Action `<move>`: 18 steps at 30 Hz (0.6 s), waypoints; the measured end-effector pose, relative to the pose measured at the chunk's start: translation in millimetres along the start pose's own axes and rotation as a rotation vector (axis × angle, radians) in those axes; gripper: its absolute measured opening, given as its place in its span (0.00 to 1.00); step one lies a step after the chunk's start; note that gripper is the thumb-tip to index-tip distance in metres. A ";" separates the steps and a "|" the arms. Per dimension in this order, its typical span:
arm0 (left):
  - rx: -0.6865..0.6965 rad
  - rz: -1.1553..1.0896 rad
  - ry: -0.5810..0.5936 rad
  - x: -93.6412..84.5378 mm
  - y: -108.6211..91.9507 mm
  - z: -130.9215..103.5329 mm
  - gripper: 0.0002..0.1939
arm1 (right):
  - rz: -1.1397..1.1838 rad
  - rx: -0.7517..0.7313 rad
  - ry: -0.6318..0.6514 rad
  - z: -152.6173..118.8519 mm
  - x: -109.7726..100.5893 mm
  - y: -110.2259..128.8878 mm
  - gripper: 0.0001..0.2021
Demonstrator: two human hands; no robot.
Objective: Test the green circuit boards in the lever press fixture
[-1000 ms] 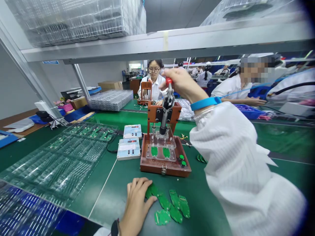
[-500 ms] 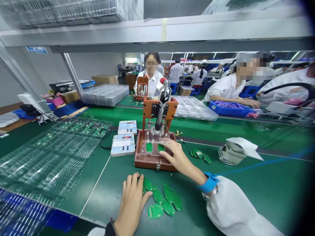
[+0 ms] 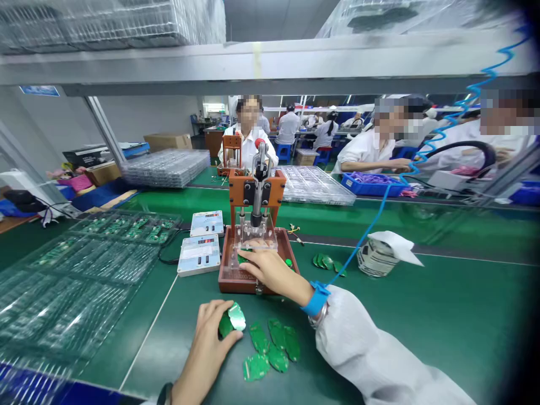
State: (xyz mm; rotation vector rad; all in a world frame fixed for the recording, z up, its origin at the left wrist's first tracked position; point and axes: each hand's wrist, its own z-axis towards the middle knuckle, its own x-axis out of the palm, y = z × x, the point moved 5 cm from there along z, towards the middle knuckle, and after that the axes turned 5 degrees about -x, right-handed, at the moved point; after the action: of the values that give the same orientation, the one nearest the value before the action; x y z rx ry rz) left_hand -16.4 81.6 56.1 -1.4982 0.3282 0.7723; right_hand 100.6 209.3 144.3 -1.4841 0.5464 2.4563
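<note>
My left hand [image 3: 205,340] pinches a green circuit board [image 3: 237,316], tilted so its face shines, with a darker one against the palm side. On the mat beside it lie several loose circuit boards [image 3: 277,357]. Over the front of a clamp test fixture [image 3: 256,188] reaches my right hand [image 3: 270,270], thumb and fingertips at a board [image 3: 243,257] in the left nest of the clear plate. That hand hides the right nest. The fixture has an orange frame, a brown base and a red-knobbed lever standing up.
Two meter boxes [image 3: 199,255] stand left of the fixture. Clear trays [image 3: 101,264] holding boards lie further left. To the right are a small pile of boards [image 3: 324,261] and a wrapped cup-like container [image 3: 377,256]. A blue coiled cord [image 3: 363,239] runs from my right wrist. Co-workers sit opposite.
My right hand has moved from the right nest to the left one. My left hand, earlier resting on the pile's edge, now has a board tilted up in its fingers. The view has shifted.
</note>
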 end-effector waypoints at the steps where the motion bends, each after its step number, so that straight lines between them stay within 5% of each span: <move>1: 0.009 -0.014 -0.011 -4.9 -1.3 1.2 0.21 | 0.013 -0.003 0.006 1.8 0.3 -0.4 0.14; 6: 0.166 -0.015 -0.116 -38.2 -25.6 21.6 0.21 | -0.059 -0.048 -0.061 3.3 4.1 -0.6 0.12; 12: 0.368 -0.004 -0.106 -44.9 -48.6 74.1 0.20 | -0.213 -0.156 -0.410 -39.0 -4.6 3.1 0.15; 15: 0.410 0.005 -0.078 -36.6 -50.9 94.9 0.18 | -0.288 -0.175 -0.544 -84.8 -15.0 -24.8 0.18; 18: 0.423 0.005 -0.028 -29.1 -53.7 107.5 0.19 | -0.329 0.060 -0.574 -132.1 -26.9 -87.6 0.16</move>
State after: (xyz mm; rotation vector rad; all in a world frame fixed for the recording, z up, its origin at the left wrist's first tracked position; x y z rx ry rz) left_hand -31.3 183.2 125.1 -1.0880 0.4438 0.6769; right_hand 251.8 233.2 95.0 -0.7112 0.2321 2.4062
